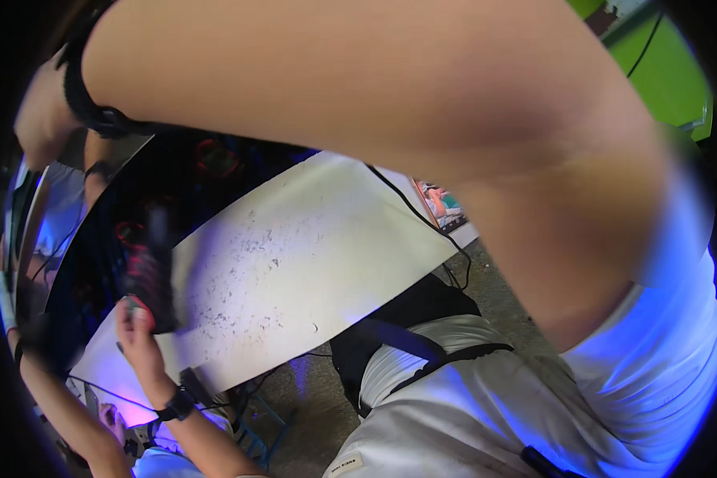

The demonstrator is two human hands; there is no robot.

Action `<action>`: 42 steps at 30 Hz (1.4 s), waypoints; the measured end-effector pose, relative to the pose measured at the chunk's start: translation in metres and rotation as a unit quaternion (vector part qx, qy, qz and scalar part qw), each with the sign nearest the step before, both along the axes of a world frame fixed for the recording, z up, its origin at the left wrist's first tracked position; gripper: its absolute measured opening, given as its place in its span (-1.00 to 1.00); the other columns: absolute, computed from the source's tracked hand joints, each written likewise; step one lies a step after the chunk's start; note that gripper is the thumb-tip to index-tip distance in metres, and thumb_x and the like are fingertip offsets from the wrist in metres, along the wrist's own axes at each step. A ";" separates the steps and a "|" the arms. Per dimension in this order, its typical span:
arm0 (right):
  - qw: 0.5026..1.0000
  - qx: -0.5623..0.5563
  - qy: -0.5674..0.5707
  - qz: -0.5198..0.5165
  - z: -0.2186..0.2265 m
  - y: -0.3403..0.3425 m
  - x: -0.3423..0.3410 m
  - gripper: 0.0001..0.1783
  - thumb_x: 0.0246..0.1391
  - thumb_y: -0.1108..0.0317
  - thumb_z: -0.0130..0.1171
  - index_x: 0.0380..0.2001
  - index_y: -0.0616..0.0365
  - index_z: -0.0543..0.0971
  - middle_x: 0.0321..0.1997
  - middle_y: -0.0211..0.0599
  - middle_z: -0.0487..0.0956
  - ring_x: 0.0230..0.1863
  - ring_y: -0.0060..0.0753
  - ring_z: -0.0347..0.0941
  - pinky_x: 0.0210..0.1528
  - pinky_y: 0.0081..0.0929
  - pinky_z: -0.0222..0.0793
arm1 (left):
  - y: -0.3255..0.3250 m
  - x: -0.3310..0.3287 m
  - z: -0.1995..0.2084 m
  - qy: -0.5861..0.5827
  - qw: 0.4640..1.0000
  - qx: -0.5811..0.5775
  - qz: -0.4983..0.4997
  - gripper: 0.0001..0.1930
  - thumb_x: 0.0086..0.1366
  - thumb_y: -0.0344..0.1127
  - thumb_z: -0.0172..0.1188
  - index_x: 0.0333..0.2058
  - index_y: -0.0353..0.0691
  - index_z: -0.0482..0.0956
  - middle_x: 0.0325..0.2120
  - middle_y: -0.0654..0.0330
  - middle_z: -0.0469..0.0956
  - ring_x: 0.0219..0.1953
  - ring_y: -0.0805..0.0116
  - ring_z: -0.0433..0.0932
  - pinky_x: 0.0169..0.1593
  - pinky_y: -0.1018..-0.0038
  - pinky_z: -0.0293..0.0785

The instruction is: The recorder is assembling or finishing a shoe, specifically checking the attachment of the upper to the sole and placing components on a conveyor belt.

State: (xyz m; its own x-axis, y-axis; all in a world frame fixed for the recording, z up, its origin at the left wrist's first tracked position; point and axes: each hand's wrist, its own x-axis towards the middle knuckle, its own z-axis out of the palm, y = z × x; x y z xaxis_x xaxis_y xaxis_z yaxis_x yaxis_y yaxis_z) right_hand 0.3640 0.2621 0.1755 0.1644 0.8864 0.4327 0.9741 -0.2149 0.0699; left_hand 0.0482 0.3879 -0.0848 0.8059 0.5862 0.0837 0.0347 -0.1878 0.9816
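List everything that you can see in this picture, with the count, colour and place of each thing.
board: one, white, speckled, centre.
cable: one, black, over the board's right end.
green surface: one, top right.
dark object: one, black with red, blurred, lower left.
wrist straps: two, black, one on each wrist.
left hand: lower left, gripping the dark object.
right hand: top left, grip unclear.
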 end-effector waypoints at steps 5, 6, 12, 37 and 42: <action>0.922 0.377 0.085 0.013 0.005 -0.076 -0.037 -0.56 0.12 -0.01 0.08 -0.20 0.00 0.79 -0.15 -0.05 0.70 0.03 0.07 0.59 0.13 0.04 0.44 | -0.104 -0.013 0.047 0.165 0.911 0.275 -0.258 -0.57 0.10 -0.50 0.36 -0.01 -0.35 0.58 0.00 0.02 0.61 0.04 0.18 0.59 0.16 0.32 0.48; 0.913 0.359 0.174 0.086 0.007 -0.110 -0.045 -0.56 0.12 0.05 0.07 -0.22 0.14 0.75 -0.19 0.06 0.68 -0.06 -0.01 0.62 0.00 -0.03 0.49 | -0.124 -0.017 0.053 0.157 0.907 0.345 -0.184 -0.60 0.11 -0.51 0.31 -0.02 -0.37 0.58 -0.03 -0.06 0.62 0.05 0.03 0.59 0.19 0.27 0.46; 0.862 0.387 0.291 0.149 -0.062 -0.350 -0.114 -0.61 0.35 0.09 0.01 -0.15 0.27 0.45 -0.19 0.08 0.62 -0.19 -0.18 0.62 -0.08 -0.24 0.54 | -0.256 -0.031 0.032 0.068 0.811 0.554 -0.172 -0.30 0.10 -0.07 0.41 0.22 -0.16 0.48 0.26 0.06 0.44 0.30 -0.08 0.33 0.46 -0.30 -0.22; 0.751 0.269 0.595 0.099 -0.167 -0.422 -0.177 -0.65 0.17 0.21 0.39 -0.45 0.31 0.59 0.19 0.11 0.53 0.03 0.05 0.60 0.04 -0.26 0.52 | -0.361 0.030 0.092 -0.013 0.955 0.291 -0.050 -0.53 0.21 -0.23 0.40 0.02 -0.34 0.52 -0.09 0.04 0.62 -0.12 0.30 0.63 -0.03 0.42 0.55; 0.747 0.269 0.601 0.095 -0.165 -0.423 -0.180 -0.66 0.14 0.21 0.41 -0.45 0.32 0.60 0.17 0.13 0.53 0.05 -0.07 0.59 0.06 -0.32 0.48 | -0.380 0.000 0.099 -0.094 0.982 0.125 -0.102 -0.48 0.29 0.09 0.36 -0.22 -0.32 0.45 0.24 -0.12 0.32 -0.17 0.31 0.56 -0.03 0.49 0.48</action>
